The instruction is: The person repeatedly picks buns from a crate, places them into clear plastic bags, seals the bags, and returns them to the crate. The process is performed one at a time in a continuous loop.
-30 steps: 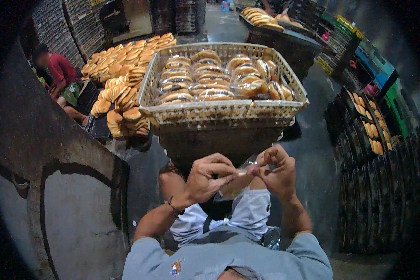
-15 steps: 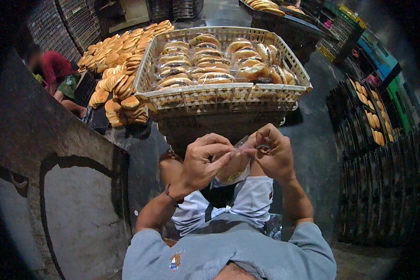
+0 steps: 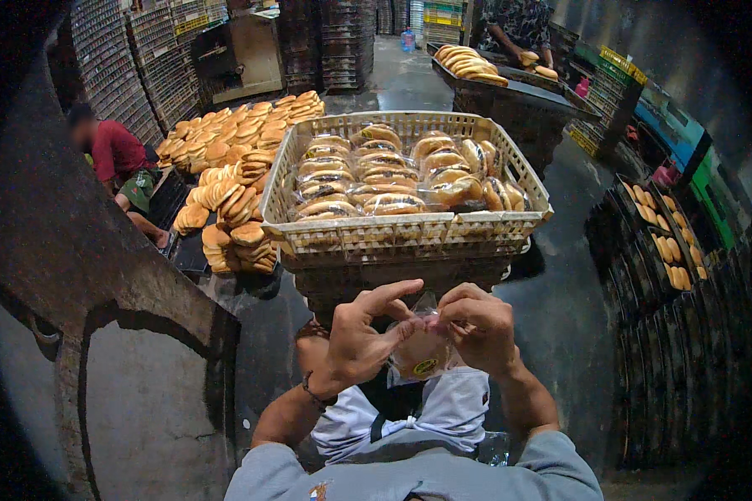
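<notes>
Above my lap, my left hand (image 3: 365, 338) and my right hand (image 3: 479, 324) are closed in a pinch, thumbs and fingertips meeting at the upper edge of a clear plastic bag (image 3: 418, 365). The bag hangs below them with a round yellow label near its bottom. Something tan shows through the film; whether it is a bun inside I cannot tell. Just beyond my hands stands a cream plastic crate (image 3: 409, 224), holding rows of wrapped buns (image 3: 382, 179) with dark filling.
Unwrapped buns (image 3: 226, 142) are heaped to the left, where a person in a red shirt (image 3: 119, 150) sits. At the back right, a co-worker's hands touch buns on a dark table (image 3: 551, 96). Stacked black trays (image 3: 677, 351) stand right; a grey wall (image 3: 150, 392) is close left.
My view has tilted up, so the crate and my hands appear lower. My left index finger has stretched out above the bag. Both hands still pinch the bag's upper edge.
</notes>
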Demonstrator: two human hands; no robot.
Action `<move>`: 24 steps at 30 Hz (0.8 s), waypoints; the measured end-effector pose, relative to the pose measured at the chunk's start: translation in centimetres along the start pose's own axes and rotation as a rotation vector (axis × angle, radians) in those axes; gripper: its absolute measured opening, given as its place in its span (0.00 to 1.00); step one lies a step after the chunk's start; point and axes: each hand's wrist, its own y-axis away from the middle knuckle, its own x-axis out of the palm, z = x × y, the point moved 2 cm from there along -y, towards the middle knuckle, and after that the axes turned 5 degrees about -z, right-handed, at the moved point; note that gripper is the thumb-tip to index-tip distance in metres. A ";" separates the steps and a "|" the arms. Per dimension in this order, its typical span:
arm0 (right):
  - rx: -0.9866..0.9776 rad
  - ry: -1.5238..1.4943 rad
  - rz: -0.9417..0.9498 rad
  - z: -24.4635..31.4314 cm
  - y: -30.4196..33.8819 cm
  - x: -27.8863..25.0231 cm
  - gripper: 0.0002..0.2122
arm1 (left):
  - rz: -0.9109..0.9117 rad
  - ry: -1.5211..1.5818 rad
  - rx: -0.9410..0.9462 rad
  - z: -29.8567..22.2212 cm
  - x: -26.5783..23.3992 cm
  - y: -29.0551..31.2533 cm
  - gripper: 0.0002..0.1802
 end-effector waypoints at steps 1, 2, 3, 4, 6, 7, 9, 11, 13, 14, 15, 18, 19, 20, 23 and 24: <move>0.008 0.005 -0.007 0.0 0.0 0.0 0.11 | -0.025 0.029 0.003 -0.2 0.0 0.0 0.22; 0.038 0.024 -0.056 0.5 -0.2 0.2 0.13 | -0.062 -0.031 0.042 -0.7 0.0 0.1 0.22; -0.001 0.063 -0.041 0.5 -0.2 0.1 0.12 | -0.061 -0.146 0.169 -1.2 -0.1 -0.1 0.22; -0.041 0.103 -0.027 0.5 -0.2 0.0 0.12 | -0.061 -0.261 0.297 -1.7 -0.3 -0.4 0.22; -0.055 0.127 0.006 0.7 -0.4 0.0 0.11 | -0.070 -0.359 0.468 -1.6 -0.6 -0.4 0.20; -0.032 0.112 0.023 1.0 -0.7 0.0 0.11 | -0.084 -0.383 0.457 -1.5 -0.8 -0.4 0.19; 0.040 0.046 0.028 1.0 -0.8 0.1 0.12 | -0.107 -0.432 0.431 -1.5 -0.9 -0.5 0.18; 0.135 -0.058 0.014 0.3 -0.7 0.6 0.14 | -0.119 -0.262 0.371 -0.6 -0.8 -0.9 0.12; 0.322 -0.269 -0.052 -0.2 -0.8 1.2 0.13 | -0.131 -0.084 0.239 0.4 -1.0 -1.1 0.09; 0.473 -0.437 -0.129 0.0 -0.6 1.9 0.12 | -0.135 0.010 0.131 0.9 -1.1 -1.0 0.08; 0.625 -0.602 -0.210 -0.1 -0.4 2.5 0.12 | -0.142 0.104 0.024 1.6 -1.2 -0.8 0.07; 0.292 -0.334 -0.019 -0.2 -2.0 2.6 0.11 | -0.218 0.303 -0.108 1.9 -1.6 -1.0 0.16; 0.216 -0.241 0.019 0.0 -2.2 2.7 0.12 | -0.240 0.342 -0.138 1.8 -1.7 -1.0 0.19; 0.175 -0.210 0.024 -0.1 -2.1 3.1 0.16 | -0.244 0.349 -0.118 2.2 -2.0 -0.9 0.25; 0.159 -0.001 0.035 0.1 -2.4 4.2 0.16 | -0.305 0.332 -0.066 2.2 -3.0 -0.2 0.26; 0.121 0.041 0.018 -0.2 -2.6 4.8 0.16 | -0.370 0.342 -0.138 2.5 -3.2 0.3 0.25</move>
